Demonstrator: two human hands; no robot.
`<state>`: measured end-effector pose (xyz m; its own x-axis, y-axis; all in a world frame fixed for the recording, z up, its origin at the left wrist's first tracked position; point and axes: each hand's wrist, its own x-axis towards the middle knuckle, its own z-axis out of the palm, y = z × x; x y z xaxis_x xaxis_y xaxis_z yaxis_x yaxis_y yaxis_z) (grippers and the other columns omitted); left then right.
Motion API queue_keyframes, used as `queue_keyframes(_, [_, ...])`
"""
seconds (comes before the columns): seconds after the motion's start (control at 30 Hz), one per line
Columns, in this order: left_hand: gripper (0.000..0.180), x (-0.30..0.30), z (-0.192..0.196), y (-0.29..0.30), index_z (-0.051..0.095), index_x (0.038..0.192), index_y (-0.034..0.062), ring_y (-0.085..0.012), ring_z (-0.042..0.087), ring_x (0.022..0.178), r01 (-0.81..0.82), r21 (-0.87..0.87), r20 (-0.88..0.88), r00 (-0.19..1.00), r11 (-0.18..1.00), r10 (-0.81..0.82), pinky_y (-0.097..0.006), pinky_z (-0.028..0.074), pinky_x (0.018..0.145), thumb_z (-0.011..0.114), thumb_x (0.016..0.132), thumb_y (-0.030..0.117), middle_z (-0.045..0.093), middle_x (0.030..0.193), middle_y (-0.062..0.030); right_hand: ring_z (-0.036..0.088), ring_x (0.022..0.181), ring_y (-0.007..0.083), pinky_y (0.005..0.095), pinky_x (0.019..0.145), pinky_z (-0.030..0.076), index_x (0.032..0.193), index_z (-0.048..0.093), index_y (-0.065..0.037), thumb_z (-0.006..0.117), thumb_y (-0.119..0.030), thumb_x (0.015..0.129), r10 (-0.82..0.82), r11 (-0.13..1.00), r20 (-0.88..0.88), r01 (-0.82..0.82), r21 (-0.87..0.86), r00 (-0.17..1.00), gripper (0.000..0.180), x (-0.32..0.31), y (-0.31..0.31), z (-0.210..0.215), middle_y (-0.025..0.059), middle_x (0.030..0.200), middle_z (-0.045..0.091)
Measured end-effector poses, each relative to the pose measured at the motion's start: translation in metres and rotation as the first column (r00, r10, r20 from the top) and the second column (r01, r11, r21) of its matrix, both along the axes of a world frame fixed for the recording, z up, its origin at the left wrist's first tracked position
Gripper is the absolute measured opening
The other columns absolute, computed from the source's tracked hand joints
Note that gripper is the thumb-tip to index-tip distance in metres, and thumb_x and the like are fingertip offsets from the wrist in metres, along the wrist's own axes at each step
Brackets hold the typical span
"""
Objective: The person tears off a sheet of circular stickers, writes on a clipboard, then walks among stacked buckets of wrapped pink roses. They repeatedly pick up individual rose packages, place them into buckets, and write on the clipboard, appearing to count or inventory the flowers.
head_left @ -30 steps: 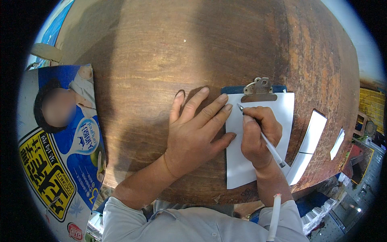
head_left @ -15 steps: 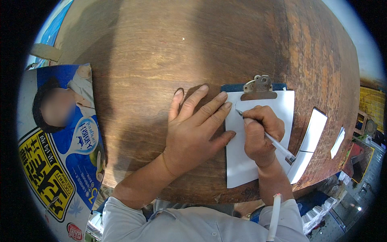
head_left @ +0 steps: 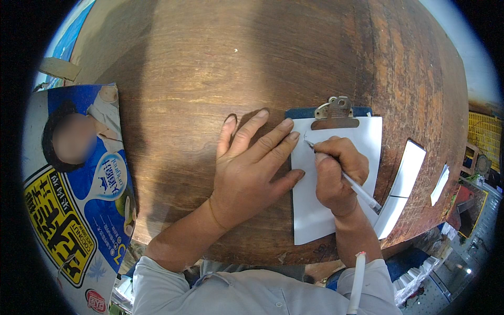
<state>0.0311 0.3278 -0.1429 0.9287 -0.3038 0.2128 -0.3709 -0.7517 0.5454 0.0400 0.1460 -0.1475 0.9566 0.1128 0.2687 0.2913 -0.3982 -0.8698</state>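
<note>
My right hand (head_left: 338, 176) is closed around a slim clear-barrelled pen (head_left: 362, 192). Its tip meets a white sheet of paper (head_left: 316, 223) near the upper left, where a few faint strokes show. A metal clip (head_left: 335, 113) holds the sheet on a dark blue clipboard (head_left: 300, 113), whose top edge shows behind the paper. My left hand (head_left: 252, 163) lies flat with fingers spread, mostly on the wooden tabletop. Two of its fingertips and the thumb tip reach the left edge of the paper.
The brown wooden table (head_left: 199, 68) is worn toward the right. A white folded strip (head_left: 401, 189) and a smaller white scrap (head_left: 440, 186) lie right of the clipboard. A printed blue and yellow carton panel (head_left: 100, 231) stands at left. Beyond the right edge is a yellow crate (head_left: 484, 139).
The pen tip has moved slightly down, and more faint strokes show on the paper. My left hand stays spread in nearly the same place.
</note>
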Motion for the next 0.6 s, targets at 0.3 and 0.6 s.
queue_keyframes(0.3, [0.053,0.0001,0.0001,-0.0001,0.071,0.115,0.0132,-0.0279,0.052,0.126,0.001,-0.006,-0.002,1.000,1.000,-0.001,-0.056,0.029,0.109,0.083,0.068,0.034,0.065,0.127,-0.0034,0.048,0.053,0.0090,0.0231,0.048,0.037,0.085,0.059,0.004,0.046,0.003,0.085,-0.006,0.999,0.008,0.006,0.035,1.000,0.013,0.0011,0.0018,-0.0019,0.0061,0.064,0.055])
queue_keyframes(0.6, [0.052,0.0000,0.0004,0.0010,0.071,0.114,0.0129,-0.0282,0.052,0.126,0.011,-0.009,-0.008,1.000,1.000,-0.011,-0.056,0.030,0.108,0.083,0.068,0.033,0.065,0.127,-0.0036,0.050,0.053,0.0090,0.0239,0.048,0.040,0.086,0.059,0.003,0.046,0.002,0.086,0.038,0.998,0.062,-0.035,-0.049,0.997,0.012,0.0018,-0.0022,0.0000,0.0062,0.066,0.057])
